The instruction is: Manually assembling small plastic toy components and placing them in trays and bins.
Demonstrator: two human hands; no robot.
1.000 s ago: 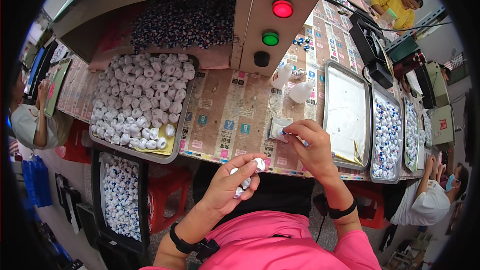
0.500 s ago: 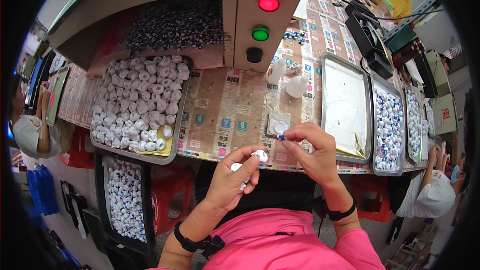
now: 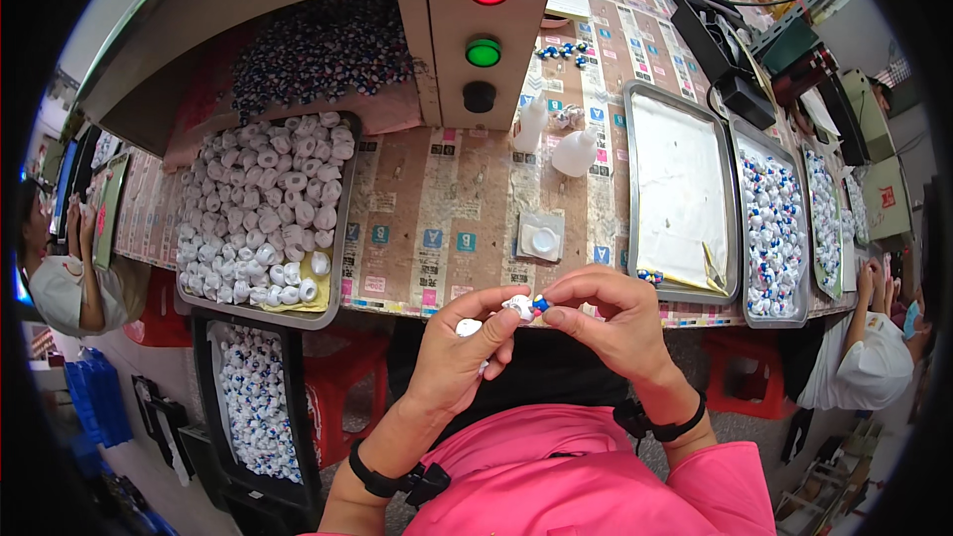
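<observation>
My left hand (image 3: 452,355) pinches a small white rounded piece (image 3: 517,307) between thumb and forefinger. Another white piece (image 3: 468,328) sits among its curled fingers. From the other side, my right hand (image 3: 620,326) holds a small blue piece (image 3: 540,304) by thumb and fingertips. The blue piece meets the white one, and fingers partly cover both. Just beyond the hands, a shallow dish (image 3: 542,241) with a white round inside lies on a small square pad. At the left, a metal tray (image 3: 346,213) carries many such white pieces.
Two white squeeze bottles (image 3: 575,153) stand behind the dish. A paper-lined tray (image 3: 685,189) is to the right, with a few blue-and-white pieces (image 3: 650,277) by its near left corner. Beyond it is a tray of blue-and-white pieces (image 3: 772,238). A machine housing (image 3: 486,84) with lights rises ahead.
My right hand has come left and nearer, from beside the dish, bringing the blue piece against the white piece in my left hand. The whole view has shifted slightly.
</observation>
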